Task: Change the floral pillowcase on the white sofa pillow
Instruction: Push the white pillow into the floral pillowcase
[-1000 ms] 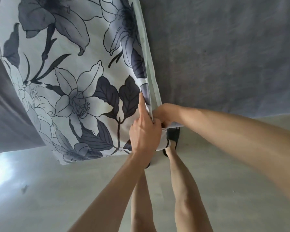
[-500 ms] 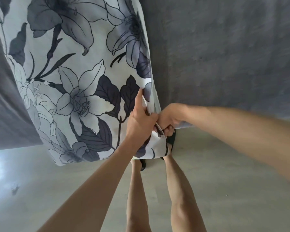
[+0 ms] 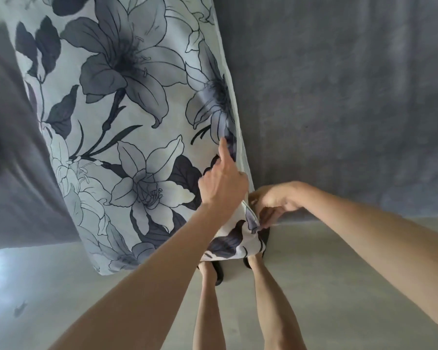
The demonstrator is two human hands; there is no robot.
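While my left hand is bracing the floral pillowcase, index extended along its far-running right seam, my right hand fingers are pinching its near corner.

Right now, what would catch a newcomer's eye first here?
The big floral pillowcase fills the upper left, white with dark lilies, leaning on the grey sofa. At its lower right edge the left hand presses with one finger raised, while the right hand pinches the corner.
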